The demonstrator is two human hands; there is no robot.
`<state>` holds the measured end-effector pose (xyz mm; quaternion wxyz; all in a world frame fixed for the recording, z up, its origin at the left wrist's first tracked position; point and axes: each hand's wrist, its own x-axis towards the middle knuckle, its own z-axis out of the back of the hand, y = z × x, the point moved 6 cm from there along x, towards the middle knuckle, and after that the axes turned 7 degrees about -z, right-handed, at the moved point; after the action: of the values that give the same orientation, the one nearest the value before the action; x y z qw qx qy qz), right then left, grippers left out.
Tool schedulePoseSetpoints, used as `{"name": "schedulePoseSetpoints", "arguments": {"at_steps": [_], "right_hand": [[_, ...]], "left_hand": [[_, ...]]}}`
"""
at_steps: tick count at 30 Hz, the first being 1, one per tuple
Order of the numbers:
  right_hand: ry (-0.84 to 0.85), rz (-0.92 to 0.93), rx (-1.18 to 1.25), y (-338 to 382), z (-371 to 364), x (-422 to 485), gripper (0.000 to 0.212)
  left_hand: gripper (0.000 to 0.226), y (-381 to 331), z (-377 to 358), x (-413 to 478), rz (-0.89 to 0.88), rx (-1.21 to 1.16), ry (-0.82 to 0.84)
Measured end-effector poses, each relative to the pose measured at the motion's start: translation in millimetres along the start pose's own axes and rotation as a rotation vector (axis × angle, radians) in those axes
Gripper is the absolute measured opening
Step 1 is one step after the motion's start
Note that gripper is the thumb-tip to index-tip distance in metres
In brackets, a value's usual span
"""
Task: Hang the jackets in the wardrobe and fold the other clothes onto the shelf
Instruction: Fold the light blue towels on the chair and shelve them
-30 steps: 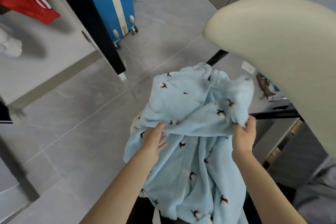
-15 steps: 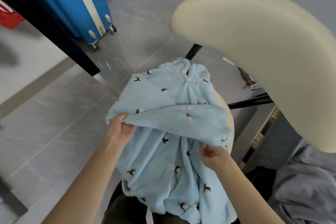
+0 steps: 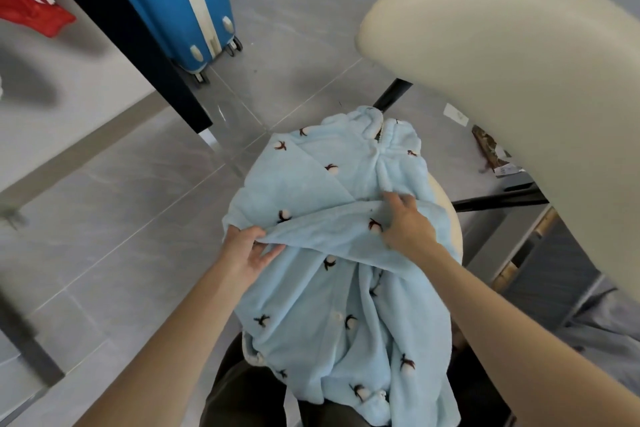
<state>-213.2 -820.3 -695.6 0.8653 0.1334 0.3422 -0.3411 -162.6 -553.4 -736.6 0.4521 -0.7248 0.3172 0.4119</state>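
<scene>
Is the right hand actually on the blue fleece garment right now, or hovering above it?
Touching. The head view shows the right hand lying flat on the blue fleece garment, fingers spread over its folded band.

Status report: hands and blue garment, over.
Left hand grips fold of fluffy light blue patterned garment; right hand presses flat on it. Garment on cream round stool. Nothing blocks hands.

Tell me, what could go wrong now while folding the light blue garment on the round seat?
1. The garment is wider than the round seat and much of it hangs over the near edge, so it may slide off.
2. Only the left hand grips the folded-over flap, while the right hand presses it flat; if released, the fold may open.
</scene>
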Motion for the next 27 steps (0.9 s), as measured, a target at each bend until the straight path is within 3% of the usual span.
{"name": "schedulePoseSetpoints", "arguments": {"at_steps": [2,4,6,9,11,13,16,18,19,23,27], "right_hand": [[0.101,-0.036,-0.162,-9.0,1.6,5.4,0.046],[0.066,0.008,-0.176,-9.9,19.6,2.8,0.038],[-0.193,0.088,-0.021,-8.0,55.7,-6.3,0.032],[-0.777,0.233,0.242,-9.5,103.5,-52.0,0.025],[-0.906,0.25,0.29,-14.9,96.6,-76.4,0.022],[-0.784,0.104,0.295,-31.1,63.4,-78.6,0.023],[-0.244,-0.252,0.188,-63.8,-4.7,-70.1,0.037],[0.02,-0.32,0.096,-70.5,-35.0,-75.4,0.042],[0.027,-0.312,0.091,-68.3,-36.9,-77.9,0.041],[-0.233,-0.087,0.246,-33.5,-4.5,-73.4,0.026],[-0.193,0.211,0.44,33.1,20.0,-39.5,0.029]], "left_hand": [[0.053,-1.9,-0.3,0.6,0.002,-0.034,0.003],[0.048,-5.7,-2.8,1.0,0.004,-0.089,0.008],[0.044,-10.5,-7.7,2.1,0.007,-0.154,0.012],[0.046,-17.8,-24.3,2.2,-0.027,-0.225,0.046],[0.05,-18.8,-34.1,1.5,-0.062,-0.273,0.046],[0.04,-14.3,-34.2,-0.7,-0.06,-0.3,0.014],[0.027,-4.7,-21.4,-6.7,-0.01,-0.328,-0.004],[0.018,0.4,-12.4,-7.7,0.011,-0.291,-0.008],[0.013,2.4,-8.1,-6.8,0.015,-0.256,-0.021],[0.01,5.6,-5.3,-1.5,0.014,-0.173,-0.053],[0.012,5.4,-8.1,2.5,0.033,-0.202,-0.055]]}}
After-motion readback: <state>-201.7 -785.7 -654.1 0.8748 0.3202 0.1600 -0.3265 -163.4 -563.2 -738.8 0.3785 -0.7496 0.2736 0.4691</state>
